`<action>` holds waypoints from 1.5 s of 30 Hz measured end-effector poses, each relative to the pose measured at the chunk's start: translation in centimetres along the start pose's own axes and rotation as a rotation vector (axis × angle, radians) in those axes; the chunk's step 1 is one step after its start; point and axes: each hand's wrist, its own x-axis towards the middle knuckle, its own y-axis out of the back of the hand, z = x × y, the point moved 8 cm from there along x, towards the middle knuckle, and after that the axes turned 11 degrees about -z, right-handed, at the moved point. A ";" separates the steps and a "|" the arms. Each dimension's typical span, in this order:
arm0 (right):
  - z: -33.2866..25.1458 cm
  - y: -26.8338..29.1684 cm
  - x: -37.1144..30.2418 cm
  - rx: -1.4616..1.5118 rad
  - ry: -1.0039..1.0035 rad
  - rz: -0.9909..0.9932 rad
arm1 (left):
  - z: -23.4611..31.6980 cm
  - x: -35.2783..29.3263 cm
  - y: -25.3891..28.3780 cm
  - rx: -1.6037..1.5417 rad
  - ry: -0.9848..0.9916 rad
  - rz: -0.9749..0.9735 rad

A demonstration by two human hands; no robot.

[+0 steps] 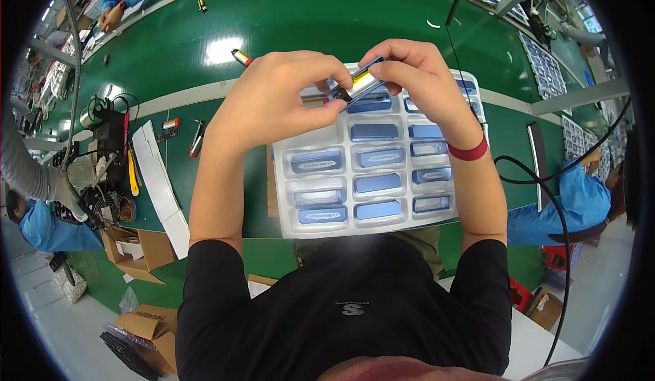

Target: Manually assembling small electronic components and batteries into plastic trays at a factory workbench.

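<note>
Case (369, 65), held two-handed over tray (327, 133)

Right hand (424, 84): I am grasping the blue case's upper end, probably for steadiness.
Left hand (283, 98): I am pinching its lower end, perhaps controlling the yellow cell (362, 81) inside.
Tray: lying beneath, pockets seemingly keeping other cases (374, 133) apart.

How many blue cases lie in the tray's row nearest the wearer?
3: left case, middle case, right case. None in that row looks hidden.
</note>
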 end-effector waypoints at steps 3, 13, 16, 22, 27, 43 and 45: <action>-0.1 -0.1 -0.2 -0.039 -0.012 0.005 | 0.9 0.1 -0.6 0.106 -0.014 -0.023; -2.5 -0.1 -1.3 0.066 0.036 0.029 | 3.3 -0.2 -0.4 0.183 -0.085 0.120; -4.4 -0.8 -1.9 -0.004 0.107 0.040 | 2.9 -0.3 -0.6 0.040 -0.080 0.128; -5.5 -1.5 -2.6 0.005 0.058 -0.003 | 0.6 -0.1 -1.8 -0.599 0.138 0.034; -5.8 -1.6 -2.6 -0.009 0.053 -0.017 | -0.6 0.1 -3.3 -0.799 0.178 -0.059; -5.8 -1.5 -2.5 -0.036 0.159 -0.071 | -0.8 1.0 -5.1 -0.940 0.142 -0.208; -5.6 -1.7 -2.5 0.001 0.168 -0.078 | -1.0 1.0 -5.2 -0.977 0.141 -0.210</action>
